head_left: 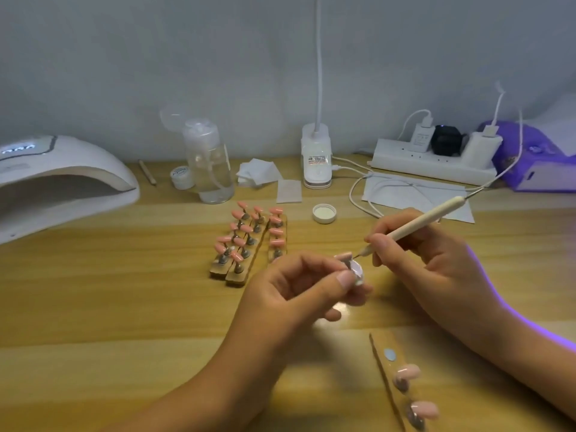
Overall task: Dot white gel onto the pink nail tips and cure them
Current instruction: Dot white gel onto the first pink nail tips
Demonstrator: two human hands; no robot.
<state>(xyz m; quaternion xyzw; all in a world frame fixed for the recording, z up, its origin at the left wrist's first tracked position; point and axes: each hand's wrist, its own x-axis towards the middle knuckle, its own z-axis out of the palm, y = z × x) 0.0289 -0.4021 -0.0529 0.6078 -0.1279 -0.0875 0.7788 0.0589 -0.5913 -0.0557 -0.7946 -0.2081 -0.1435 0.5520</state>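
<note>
My left hand [299, 288] pinches a small clear stand [357, 274] between thumb and fingers, with a pink nail tip [343, 256] on top of it. My right hand [417, 254] grips a cream dotting pen [420, 221] like a pencil; its thin metal point touches the tip's edge. Three wooden strips [249, 244] of pink tips on stands lie behind my hands. A fourth strip [402, 381] with two pink tips lies near the table's front edge. The white curing lamp [59, 179] stands at the far left.
A clear pump bottle [212, 163], a small white jar [182, 177], a loose white lid [324, 213], cotton pads [258, 173], a clip lamp base [316, 157], a power strip [433, 160] with trailing cables and a purple box [536, 157] line the back of the wooden table.
</note>
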